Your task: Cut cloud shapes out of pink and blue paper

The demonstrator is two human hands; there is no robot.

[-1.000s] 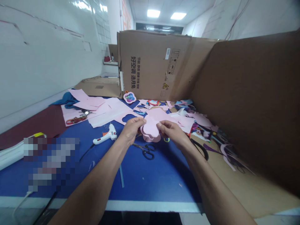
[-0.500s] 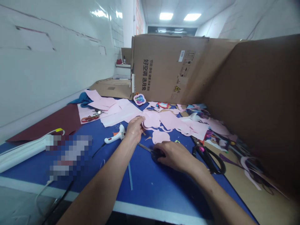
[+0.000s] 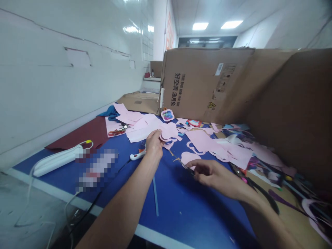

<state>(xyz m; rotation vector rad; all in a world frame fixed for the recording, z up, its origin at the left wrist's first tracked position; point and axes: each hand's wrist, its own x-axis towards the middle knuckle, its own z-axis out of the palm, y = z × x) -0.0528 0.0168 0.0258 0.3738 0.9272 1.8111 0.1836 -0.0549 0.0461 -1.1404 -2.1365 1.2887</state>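
My left hand pinches a pink flower-shaped paper cutout by its left edge, above the blue table. Another pink piece shows just beneath that cutout. My right hand is curled around the dark handles of slim scissors; most of the handles are hidden by the fingers. The blades point up and left, toward the left hand, apart from the paper it holds. Beside the right fingertips lies a rounded pink paper piece. A white glue gun is partly hidden by my left forearm.
Pink sheets and scraps cover the back of the table. Large black scissors lie beyond my right forearm. Red-handled scissors lie at the left, near a white device. A large cardboard box stands behind.
The camera view has turned left, so the scene sits farther right. My right hand has drawn the scissors a little away from my left hand, which still holds the flower cutout.
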